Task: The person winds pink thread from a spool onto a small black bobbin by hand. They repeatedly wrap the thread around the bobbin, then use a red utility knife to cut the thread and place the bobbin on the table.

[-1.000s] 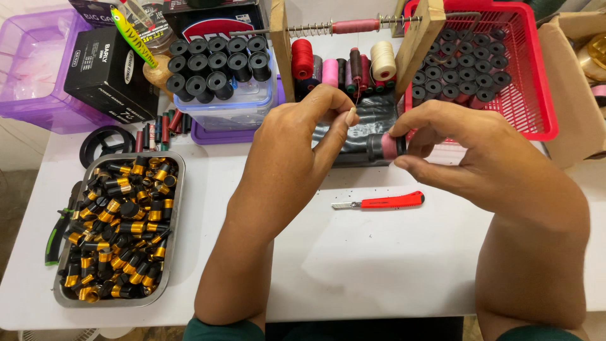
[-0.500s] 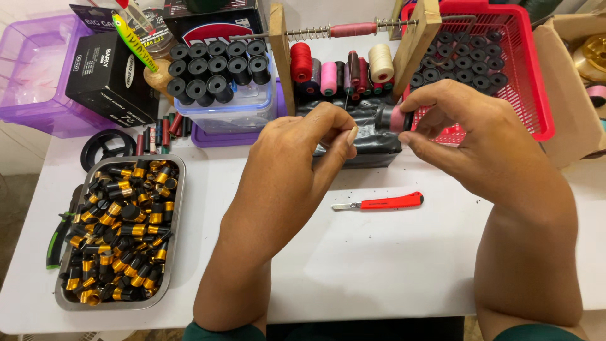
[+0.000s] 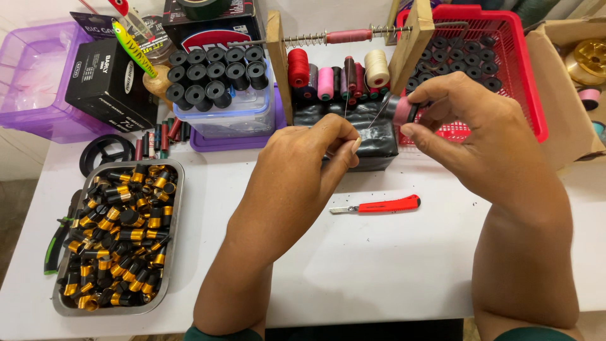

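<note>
**Thread drawn between our two hands**

Nearest to us, our forearms reach out over the white table (image 3: 379, 265); to the left sits a metal tray (image 3: 173, 240) heaped with small black and gold pieces, and green-handled pliers (image 3: 53, 243) lie just beside its left edge; between our arms lies a red knife (image 3: 379, 206), flat on the table, touched by neither hand.

Our left hand (image 3: 303, 158) is nearly closed, thumb and forefinger pinched together on the end of a fine thread (image 3: 377, 117), the other fingers curled in; our right hand (image 3: 470, 123) is curled but looser, thumb and fingertips clamped on a small spool (image 3: 404, 108), pink with a black rim, held off the table just in front of the thread rack; the thread runs taut from the spool down to the left hand's pinch.

Behind the hands stands a wooden rack (image 3: 413, 44) with a rod and spring across its top, and thread spools in red, pink, dark and cream under it; left of it a clear box (image 3: 221, 117) of black spools, a black carton (image 3: 107, 91) and a purple tub (image 3: 31, 76); right of it a red basket (image 3: 524, 95) of black spools.
</note>
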